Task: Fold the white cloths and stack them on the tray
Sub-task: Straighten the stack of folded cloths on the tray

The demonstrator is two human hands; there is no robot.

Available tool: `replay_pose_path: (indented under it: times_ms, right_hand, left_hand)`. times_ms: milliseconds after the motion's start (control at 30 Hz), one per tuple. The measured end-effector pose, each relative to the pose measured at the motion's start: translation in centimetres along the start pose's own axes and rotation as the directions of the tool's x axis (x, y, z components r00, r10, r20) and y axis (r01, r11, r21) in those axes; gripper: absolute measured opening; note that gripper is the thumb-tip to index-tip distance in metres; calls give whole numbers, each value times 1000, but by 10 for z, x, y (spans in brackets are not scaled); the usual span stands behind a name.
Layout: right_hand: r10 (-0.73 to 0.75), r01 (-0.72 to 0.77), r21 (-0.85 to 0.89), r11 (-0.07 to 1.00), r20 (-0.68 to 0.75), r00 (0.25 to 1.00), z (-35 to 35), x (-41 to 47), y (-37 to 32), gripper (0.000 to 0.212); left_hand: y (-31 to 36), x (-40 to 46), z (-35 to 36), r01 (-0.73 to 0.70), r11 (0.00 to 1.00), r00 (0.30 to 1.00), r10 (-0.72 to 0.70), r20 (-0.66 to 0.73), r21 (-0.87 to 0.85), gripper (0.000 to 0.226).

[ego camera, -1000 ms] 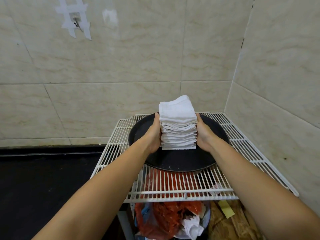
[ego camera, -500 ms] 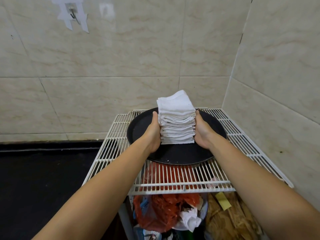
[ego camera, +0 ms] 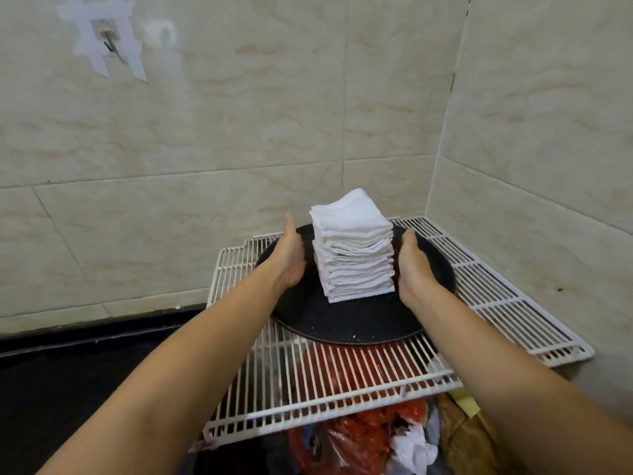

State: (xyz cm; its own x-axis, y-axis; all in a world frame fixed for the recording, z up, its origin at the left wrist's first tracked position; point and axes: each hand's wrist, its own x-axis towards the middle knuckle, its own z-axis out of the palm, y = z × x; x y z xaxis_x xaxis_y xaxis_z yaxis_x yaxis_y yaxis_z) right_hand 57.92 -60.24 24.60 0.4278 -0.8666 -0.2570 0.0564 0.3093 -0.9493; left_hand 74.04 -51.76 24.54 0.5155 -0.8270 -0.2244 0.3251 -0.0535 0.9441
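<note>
Tall stack of folded white cloths (ego camera: 354, 246) centred on round black tray (ego camera: 346, 325) over white wire rack (ego camera: 496, 296) in tiled corner, flanked by released left hand (ego camera: 289, 257) at nine o'clock and right hand (ego camera: 412, 265) at three, narrow gaps either side.

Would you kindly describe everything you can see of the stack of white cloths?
The stack of white cloths is a tall, squarish pile of many folded, terry-like layers with slightly uneven edges. It stands upright near the middle of the round black tray. The left hand and right hand flank its sides; whether they touch it is unclear.
</note>
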Motion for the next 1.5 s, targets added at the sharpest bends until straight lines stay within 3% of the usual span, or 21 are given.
replay_pose_path:
  times_ms: [67, 200, 300, 467, 667, 933, 1267, 1500]
  right_hand:
    - [12, 2, 115, 993, -121, 993, 5, -4, 5, 60]
    - [-49, 136, 206, 969, -379, 924, 36, -9, 21, 85]
    - [-163, 248, 104, 963, -508, 846, 60, -9, 28, 61]
    - [-260, 283, -65, 957, -623, 738, 81, -14, 36, 52]
    - [-269, 273, -106, 956, -690, 672, 103, -15, 36, 53]
    - [-273, 336, -68, 939, -742, 612, 115, -20, 33, 55]
    - [-174, 366, 114, 924, -724, 667, 100, -19, 47, 56]
    - [-183, 357, 111, 927, -700, 691, 101, -14, 54, 57]
  left_hand:
    - [16, 23, -16, 35, 999, 998, -34, 45, -32, 82]
    - [35, 72, -28, 196, 981, 919, -184, 348, 1, 93]
    - [45, 84, -14, 281, 958, 831, -275, 484, 62, 87]
    - [43, 94, -9, 353, 926, 745, -363, 560, 132, 74]
    - [32, 103, -11, 384, 894, 617, -434, 656, 230, 58]
    - [43, 90, 3, 245, 880, 493, -474, 730, 406, 72]
    - [31, 111, -11, 293, 885, 519, -466, 717, 363, 87]
    - [29, 97, -5, 227, 878, 556, -472, 685, 421, 83]
